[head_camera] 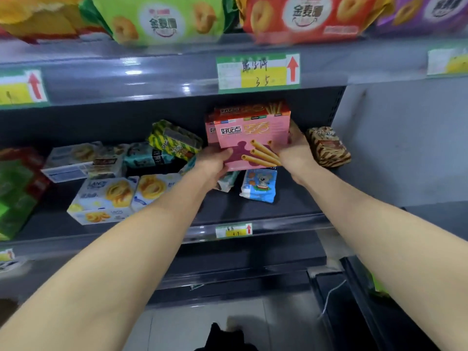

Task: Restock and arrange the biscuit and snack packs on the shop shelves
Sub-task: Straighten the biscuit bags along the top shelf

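Note:
Two pink biscuit-roll boxes [249, 131], stacked one behind the other, are held upright just above the middle shelf [253, 214]. My left hand [214, 162] grips their lower left corner. At the right side my right hand [295, 148] clasps the boxes, its fingers hidden behind them. Under the boxes lie a blue-and-white snack pack with a cartoon animal [259, 184] and a partly hidden pale pack [226, 179].
On the shelf: a brown striped pack [328, 146] at the right, a yellow-green striped pack [174, 139], teal packs [145, 154], white cookie boxes [109, 198] and green and red bags [15, 193] at far left. The shelf above holds large cookie bags [162, 19]. Price tags [258, 72] line the edges.

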